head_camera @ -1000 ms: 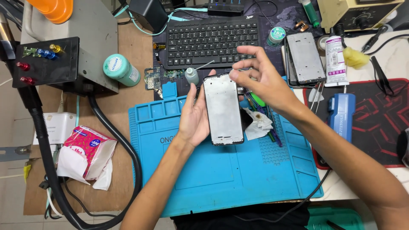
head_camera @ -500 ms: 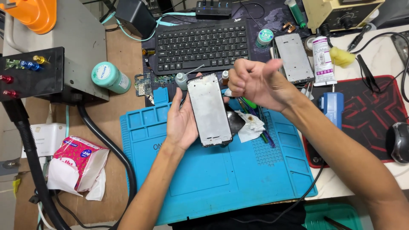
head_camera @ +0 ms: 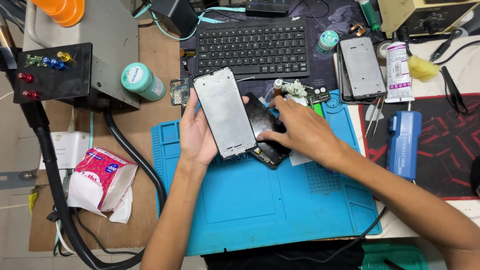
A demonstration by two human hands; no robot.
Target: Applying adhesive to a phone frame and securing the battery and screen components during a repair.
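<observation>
My left hand (head_camera: pixel 196 136) holds a grey phone frame (head_camera: pixel 224 113) upright over the blue work mat (head_camera: pixel 250 200), gripping its left edge. My right hand (head_camera: pixel 300 131) rests on a black phone screen panel (head_camera: pixel 265 131) that lies on the mat just right of the frame, fingers pressed on its right side. A crumpled white wipe (head_camera: pixel 296 89) lies just beyond my right hand, near the mat's far edge.
A black keyboard (head_camera: pixel 252 47) lies behind the mat. Another phone frame (head_camera: pixel 362 67), a white glue tube (head_camera: pixel 398 71), tweezers (head_camera: pixel 374 117) and a blue tool (head_camera: pixel 404 142) sit at right. A teal-capped bottle (head_camera: pixel 142 81), black box (head_camera: pixel 55 72) and tissue pack (head_camera: pixel 100 172) stand at left.
My right hand dropped from above the frame onto the black screen panel on the mat. My left hand shifted the frame left and tilted it.
</observation>
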